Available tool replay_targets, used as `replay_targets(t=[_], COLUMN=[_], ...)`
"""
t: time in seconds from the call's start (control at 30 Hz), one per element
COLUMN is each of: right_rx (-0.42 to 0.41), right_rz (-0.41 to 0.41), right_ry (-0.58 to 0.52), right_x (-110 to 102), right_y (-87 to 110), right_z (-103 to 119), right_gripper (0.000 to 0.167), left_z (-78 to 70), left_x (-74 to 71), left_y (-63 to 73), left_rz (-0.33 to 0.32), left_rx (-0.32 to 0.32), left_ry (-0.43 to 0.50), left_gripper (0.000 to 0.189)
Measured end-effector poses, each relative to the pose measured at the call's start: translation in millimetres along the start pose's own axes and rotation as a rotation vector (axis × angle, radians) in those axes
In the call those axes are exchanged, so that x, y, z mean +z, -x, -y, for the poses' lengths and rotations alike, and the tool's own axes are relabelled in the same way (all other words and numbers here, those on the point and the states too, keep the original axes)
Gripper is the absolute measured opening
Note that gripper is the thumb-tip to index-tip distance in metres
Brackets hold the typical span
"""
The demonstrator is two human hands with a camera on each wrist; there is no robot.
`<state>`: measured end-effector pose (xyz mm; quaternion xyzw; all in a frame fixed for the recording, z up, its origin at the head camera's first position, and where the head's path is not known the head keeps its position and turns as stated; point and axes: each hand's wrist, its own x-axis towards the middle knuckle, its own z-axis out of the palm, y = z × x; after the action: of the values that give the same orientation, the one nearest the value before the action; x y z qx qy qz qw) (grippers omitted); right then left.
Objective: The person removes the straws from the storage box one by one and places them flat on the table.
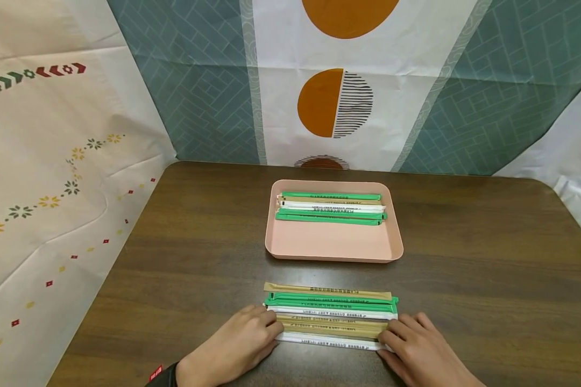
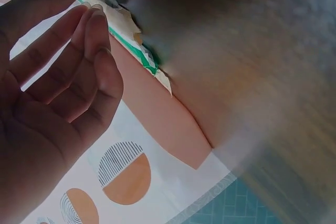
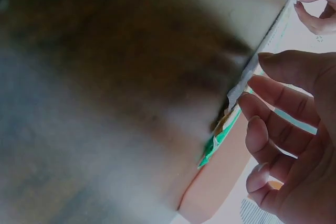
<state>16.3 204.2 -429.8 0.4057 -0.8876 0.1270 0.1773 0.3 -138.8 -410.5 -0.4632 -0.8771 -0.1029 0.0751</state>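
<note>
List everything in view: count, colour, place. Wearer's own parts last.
Table: 1, brown, under everything.
Tray: 1, pink, on the table, beyond the hands.
Tray straws: several, overlapping, exact count unclear; green, brown, white; in the tray's far half.
Loose straws: about seven, some overlapping; brown, green, white; side by side, near side of the tray.
Cloths: 3; teal-and-white with orange behind, patterned pale left, white right.
Cuff: 1, black, left wrist.
Left hand, right hand: bare, at the loose straws' ends.
</note>
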Motion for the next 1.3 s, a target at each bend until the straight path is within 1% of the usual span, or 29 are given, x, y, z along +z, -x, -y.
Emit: replay_targets(t=[0.13,0.27,0.33,0.43,0.6,0.7,0.83,0.87,0.97,1.0,1.03,1.1,1.23,1.3], right_rx=[0.01,0.02,0.027,0.03,0.022,0.022,0.02,0.022,0.035,0.04,0.046,0.059,0.05,0.046], right_rz=[-0.017,-0.032,-0.032,-0.06,-0.117,-0.113,-0.092,-0.083,-0.052,-0.041,-0.03,-0.011,0.023,0.047], right_ry=[0.005,0.023,0.025,0.03,0.044,0.063,0.084,0.087,0.088,0.091,0.091,0.09,0.085,0.088], right_x=[-4,-10,-14,-17,-20,-23,-27,-28,-27,-27,-26,-25,-21,-19], right_y=[-2.6,-8.3,-11.9,-17.9,-30.5,-39.8,-54.4,-57.9,-67.5,-70.6,-73.5,-79.0,-92.4,-99.0], right_z=[-2,-5,-7,-12,-28,-41,-61,-66,-83,-89,-94,-106,-126,-134], right_gripper=[0.041,0.048,0.048,0.047,0.048,0.051,0.054,0.053,0.026,0.02,0.019,0.027,0.022,0.02], left_z=[3.9,11.1,14.6,20.2,33.2,42.9,58.8,63.2,76.3,80.6,84.8,93.7,111.9,119.8], left_x=[-6.1,-17.3,-22.2,-27.6,-33.1,-36.3,-40.7,-41.3,-41.8,-41.3,-40.7,-39.1,-36.6,-35.2], left_y=[-3.9,-10.4,-14.4,-21.7,-36.4,-47.6,-65.8,-70.6,-84.2,-88.4,-92.3,-100.1,-114.2,-120.8], left_rz=[-0.034,-0.104,-0.135,-0.147,-0.122,-0.112,-0.105,-0.1,-0.074,-0.062,-0.051,-0.033,-0.026,-0.017], left_rx=[-0.005,-0.007,-0.005,-0.007,-0.026,-0.03,-0.042,-0.048,-0.068,-0.074,-0.075,-0.07,-0.061,-0.07], left_ry=[0.009,-0.002,-0.008,-0.003,0.004,0.002,-0.007,-0.013,-0.02,-0.023,-0.024,-0.029,-0.065,-0.084], left_gripper=[0.014,0.017,0.019,0.017,0.012,0.01,0.009,0.009,0.009,0.009,0.009,0.01,0.007,0.007])
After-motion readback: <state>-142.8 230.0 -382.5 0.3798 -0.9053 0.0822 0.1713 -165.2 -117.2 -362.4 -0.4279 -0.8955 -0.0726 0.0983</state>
